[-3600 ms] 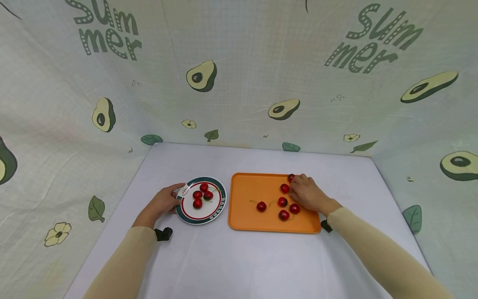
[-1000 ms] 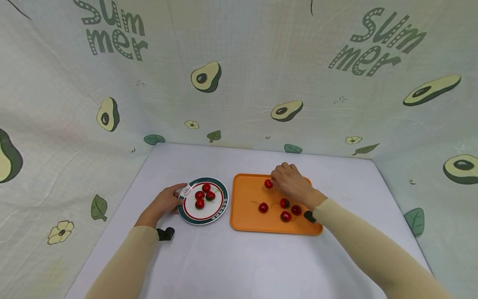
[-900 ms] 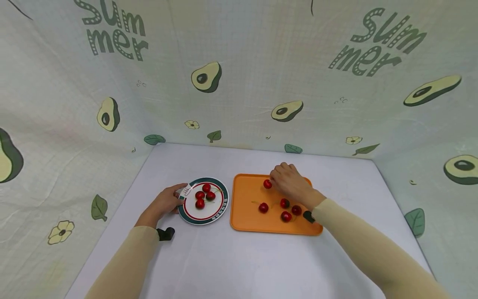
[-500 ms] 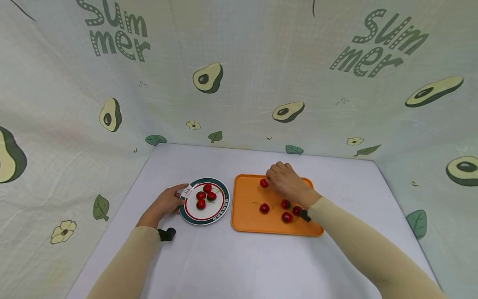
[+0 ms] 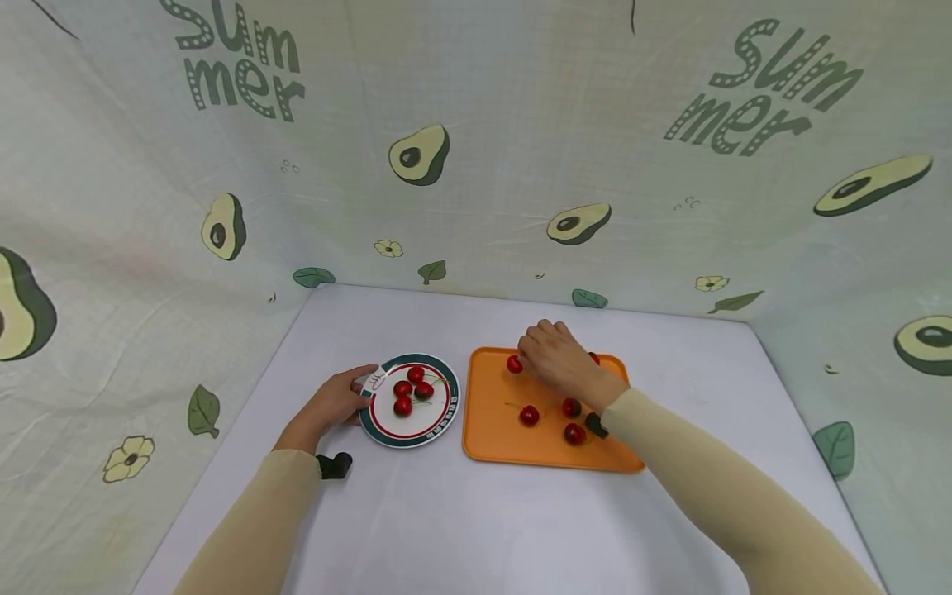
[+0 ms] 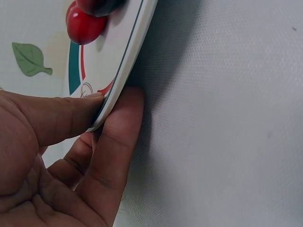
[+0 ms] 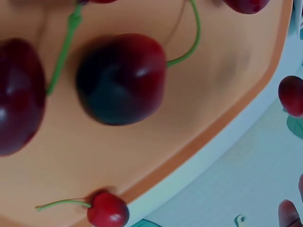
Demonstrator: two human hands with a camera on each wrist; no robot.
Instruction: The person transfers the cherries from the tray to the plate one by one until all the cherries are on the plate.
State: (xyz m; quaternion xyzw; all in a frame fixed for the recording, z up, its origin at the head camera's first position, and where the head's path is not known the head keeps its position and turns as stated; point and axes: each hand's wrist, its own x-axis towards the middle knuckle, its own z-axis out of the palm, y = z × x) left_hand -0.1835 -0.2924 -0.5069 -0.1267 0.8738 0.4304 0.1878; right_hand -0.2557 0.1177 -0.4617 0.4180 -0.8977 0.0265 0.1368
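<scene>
A red cherry [image 5: 515, 364] hangs at the fingertips of the right hand [image 5: 554, 357], over the far left part of the orange tray [image 5: 491, 442]. The right hand pinches this cherry, but whether by fruit or stem I cannot tell; in the right wrist view only a bit of the fingers shows at the corner.

The tray holds more cherries: a left cherry [image 5: 529, 416] with its stem pointing left, a dark cherry [image 5: 572, 407] to the right of it, a near cherry [image 5: 574, 434] just in front of that one, and a far cherry [image 5: 592, 358] partly hidden behind the right hand.

Left of the tray, just beside it, is a round plate [image 5: 416, 425] with a green rim and a red ring. Four cherries [image 5: 402, 406] sit close together on it. The left hand [image 5: 336, 403] grips the plate's left edge, thumb on top and fingers beneath.

Compared with 3.6 seconds ago, the right hand has moved left from the tray's far right side, and the cherry it carries has come with it. The plate has the same four cherries. Another tray cherry, visible half a second ago, is now covered in the head view by the black piece [image 5: 597, 425] at the right wrist.
</scene>
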